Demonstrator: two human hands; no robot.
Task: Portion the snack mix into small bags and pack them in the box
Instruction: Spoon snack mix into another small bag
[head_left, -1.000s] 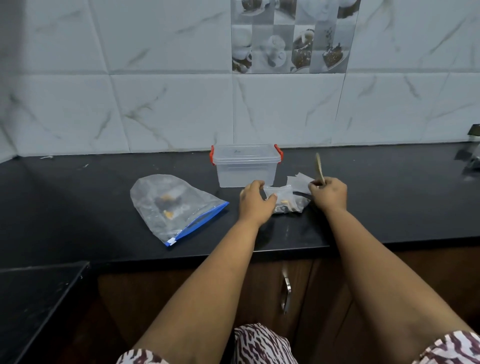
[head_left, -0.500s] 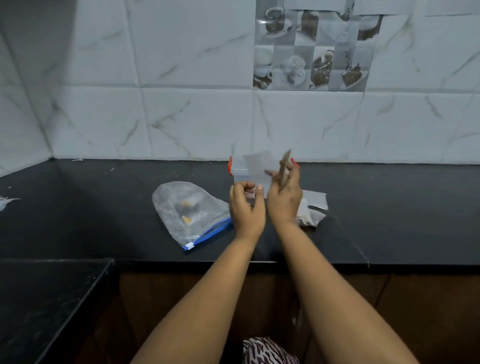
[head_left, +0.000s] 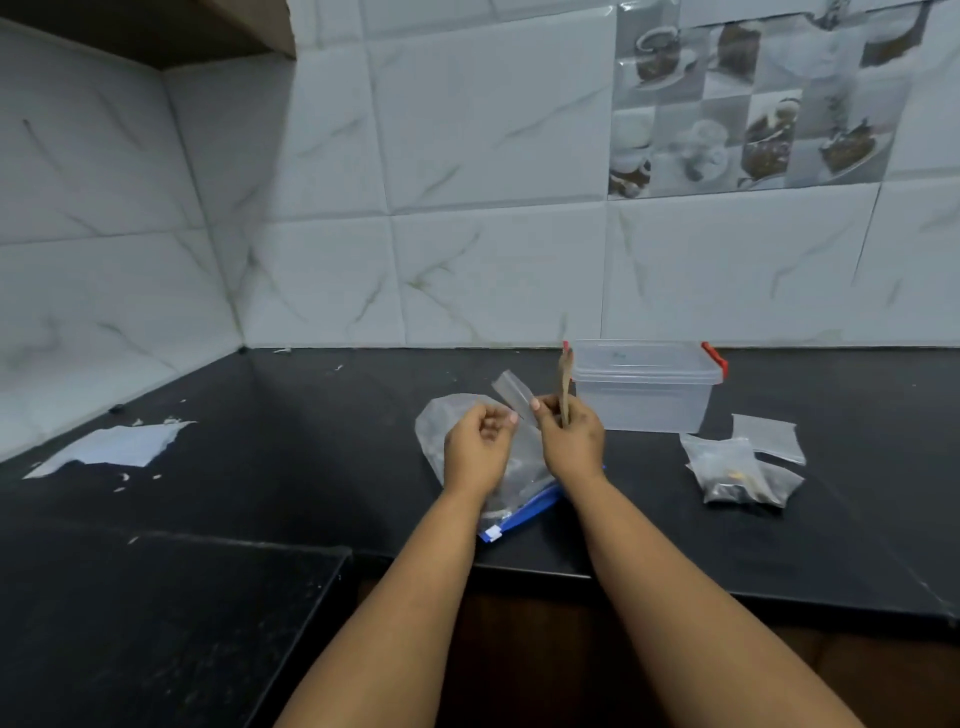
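Observation:
My left hand (head_left: 478, 447) and my right hand (head_left: 571, 441) are raised close together over the large clear zip bag (head_left: 436, 431) with a blue seal, which lies on the black counter with a little snack mix in it. Between them is a small empty clear bag (head_left: 511, 397). My right thumb pinches it, and my curled left fingers meet its lower edge. My right hand also grips a wooden spoon (head_left: 564, 382), which points upward. The clear box (head_left: 644, 387) with red clips stands just behind my right hand, lid on.
Right of the box lie a filled small bag (head_left: 732, 473) and an empty one (head_left: 769, 436). A torn white paper scrap (head_left: 119, 447) and crumbs sit at the far left. A lower black counter (head_left: 156, 597) juts out front left. The tiled wall closes the back.
My hands lifted a small empty bag from the pile at the right and carried it left, over the large zip bag. The view swung left, so the box now appears right of my hands.

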